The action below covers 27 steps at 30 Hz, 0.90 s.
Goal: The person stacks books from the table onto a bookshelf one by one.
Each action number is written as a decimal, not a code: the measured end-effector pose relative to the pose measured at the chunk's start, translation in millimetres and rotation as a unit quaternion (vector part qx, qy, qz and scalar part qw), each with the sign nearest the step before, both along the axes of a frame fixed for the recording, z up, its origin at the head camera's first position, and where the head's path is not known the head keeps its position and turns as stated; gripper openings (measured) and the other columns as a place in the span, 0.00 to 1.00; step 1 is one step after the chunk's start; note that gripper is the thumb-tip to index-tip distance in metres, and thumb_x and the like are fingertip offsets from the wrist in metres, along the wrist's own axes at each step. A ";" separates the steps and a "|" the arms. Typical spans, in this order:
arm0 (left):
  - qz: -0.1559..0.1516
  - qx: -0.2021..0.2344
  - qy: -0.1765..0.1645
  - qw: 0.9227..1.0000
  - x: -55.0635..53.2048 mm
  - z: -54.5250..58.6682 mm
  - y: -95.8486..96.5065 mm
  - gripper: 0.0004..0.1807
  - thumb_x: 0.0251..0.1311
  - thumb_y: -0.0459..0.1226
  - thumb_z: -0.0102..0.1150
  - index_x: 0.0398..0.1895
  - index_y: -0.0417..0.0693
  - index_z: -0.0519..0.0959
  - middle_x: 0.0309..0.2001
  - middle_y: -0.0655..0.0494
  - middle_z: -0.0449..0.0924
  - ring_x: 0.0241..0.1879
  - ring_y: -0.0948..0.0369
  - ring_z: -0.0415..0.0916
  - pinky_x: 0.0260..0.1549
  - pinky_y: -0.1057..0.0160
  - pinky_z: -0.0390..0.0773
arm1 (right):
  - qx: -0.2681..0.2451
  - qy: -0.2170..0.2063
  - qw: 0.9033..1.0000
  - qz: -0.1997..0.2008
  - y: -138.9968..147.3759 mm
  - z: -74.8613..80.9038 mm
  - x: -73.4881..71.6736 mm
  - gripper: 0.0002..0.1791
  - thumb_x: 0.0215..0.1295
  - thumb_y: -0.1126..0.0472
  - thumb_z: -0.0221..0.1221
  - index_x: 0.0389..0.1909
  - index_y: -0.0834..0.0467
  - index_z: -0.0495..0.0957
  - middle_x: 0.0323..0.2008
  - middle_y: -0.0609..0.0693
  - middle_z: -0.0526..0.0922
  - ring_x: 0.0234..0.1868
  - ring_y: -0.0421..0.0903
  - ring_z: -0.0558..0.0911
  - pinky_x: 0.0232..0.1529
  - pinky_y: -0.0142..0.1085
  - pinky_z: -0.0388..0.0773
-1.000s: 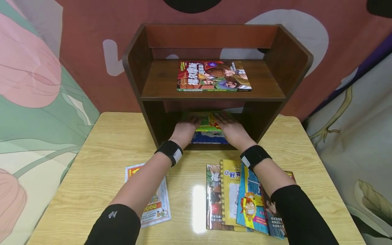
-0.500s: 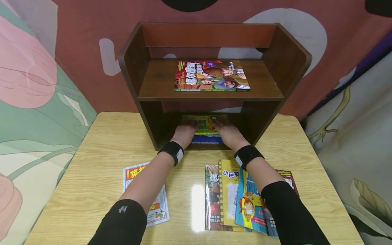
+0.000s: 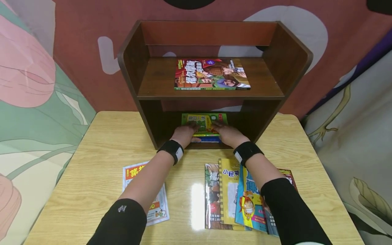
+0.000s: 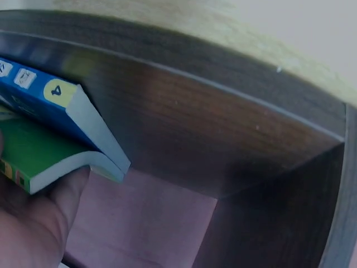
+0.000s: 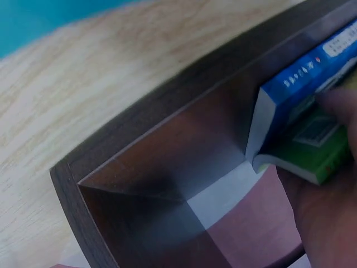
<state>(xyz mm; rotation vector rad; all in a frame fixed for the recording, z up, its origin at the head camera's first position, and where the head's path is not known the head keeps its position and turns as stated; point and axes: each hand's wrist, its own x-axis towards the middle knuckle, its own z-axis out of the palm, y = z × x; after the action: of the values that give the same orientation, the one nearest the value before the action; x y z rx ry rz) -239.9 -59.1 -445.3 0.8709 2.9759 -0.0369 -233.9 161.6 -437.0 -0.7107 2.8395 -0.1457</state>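
Note:
A green book with a yellow panel lies over a thick blue book on the lower shelf of a dark brown bookshelf. My left hand grips the green book's left side, with its thumb showing below the front edge. On the opposite side, my right hand holds the same book, its fingers on the cover. Both wrist views show the green book bowed, its front part raised off the blue book and its rear edge down close to it.
A red illustrated book lies flat on the upper shelf. On the wooden table, a white-and-blue booklet is under my left forearm. Several overlapping books, including a yellow one and a blue one, lie at the right.
Both hands have drawn back slightly toward the shelf's front, and the green book has come forward with them. More of its cover now shows, and less of the blue book.

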 end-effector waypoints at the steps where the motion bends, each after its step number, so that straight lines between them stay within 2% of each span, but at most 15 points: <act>1: -0.001 0.004 -0.011 1.000 -0.2 1.0 -0.7 0.41 0.55 0.62 0.53 0.70 0.53 0.63 0.70 0.48 0.60 0.69 0.52 0.59 0.54 0.54 0.75 | -0.002 -0.006 1.000 0.002 0.3 0.7 -0.6 0.33 0.69 0.64 0.53 0.73 0.53 0.54 0.74 0.55 0.51 0.73 0.55 0.54 0.65 0.46 0.65; 3: -0.003 0.008 -0.025 1.000 -0.8 1.3 -2.2 0.43 0.53 0.63 0.54 0.70 0.54 0.62 0.71 0.48 0.59 0.70 0.52 0.57 0.58 0.53 0.72 | -0.003 -0.018 1.000 0.002 0.8 2.1 -1.4 0.37 0.66 0.57 0.57 0.73 0.54 0.53 0.74 0.56 0.50 0.73 0.55 0.54 0.65 0.47 0.65; 6: -0.005 0.010 -0.032 0.999 -1.4 0.1 -4.4 0.45 0.52 0.64 0.55 0.71 0.55 0.61 0.72 0.48 0.57 0.71 0.52 0.55 0.60 0.52 0.70 | -0.008 -0.040 0.999 -0.006 0.8 1.8 -2.3 0.41 0.65 0.48 0.58 0.74 0.53 0.51 0.75 0.55 0.47 0.73 0.56 0.53 0.67 0.48 0.63; 9: -0.008 0.006 -0.032 0.999 -1.7 -2.0 -6.0 0.46 0.52 0.65 0.54 0.71 0.55 0.60 0.72 0.49 0.55 0.71 0.52 0.54 0.62 0.52 0.68 | -0.006 -0.041 0.999 -0.003 0.6 0.6 -2.8 0.42 0.62 0.43 0.58 0.73 0.53 0.53 0.75 0.56 0.47 0.73 0.56 0.53 0.68 0.48 0.61; 17: 0.000 0.008 -0.028 1.000 0.7 -1.7 -5.8 0.42 0.55 0.62 0.55 0.71 0.56 0.60 0.73 0.50 0.54 0.72 0.51 0.53 0.64 0.52 0.65 | -0.009 -0.023 1.000 -0.012 -4.2 -0.9 -0.1 0.43 0.59 0.44 0.61 0.72 0.53 0.56 0.74 0.56 0.50 0.74 0.55 0.51 0.70 0.48 0.57; 23: 0.032 0.052 -0.059 0.996 2.1 -6.1 -7.5 0.41 0.56 0.61 0.55 0.71 0.60 0.59 0.74 0.53 0.50 0.73 0.44 0.44 0.68 0.45 0.56 | -0.021 -0.032 0.999 -0.029 -8.5 0.4 2.7 0.43 0.58 0.47 0.63 0.72 0.54 0.57 0.74 0.56 0.50 0.74 0.58 0.47 0.71 0.50 0.53; 27: 0.025 0.071 -0.064 0.995 2.2 -6.9 -7.8 0.41 0.56 0.58 0.58 0.71 0.58 0.59 0.74 0.52 0.49 0.72 0.41 0.43 0.67 0.46 0.58 | -0.028 -0.042 0.998 -0.031 -6.2 0.0 2.0 0.43 0.58 0.48 0.64 0.72 0.53 0.56 0.75 0.55 0.48 0.75 0.57 0.44 0.72 0.50 0.51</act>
<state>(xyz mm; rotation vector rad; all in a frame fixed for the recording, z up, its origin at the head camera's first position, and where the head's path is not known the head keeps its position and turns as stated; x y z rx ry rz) -237.7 -66.9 -452.2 0.7794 2.9074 0.2265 -231.9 155.4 -437.0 -0.6130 2.7885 -0.2585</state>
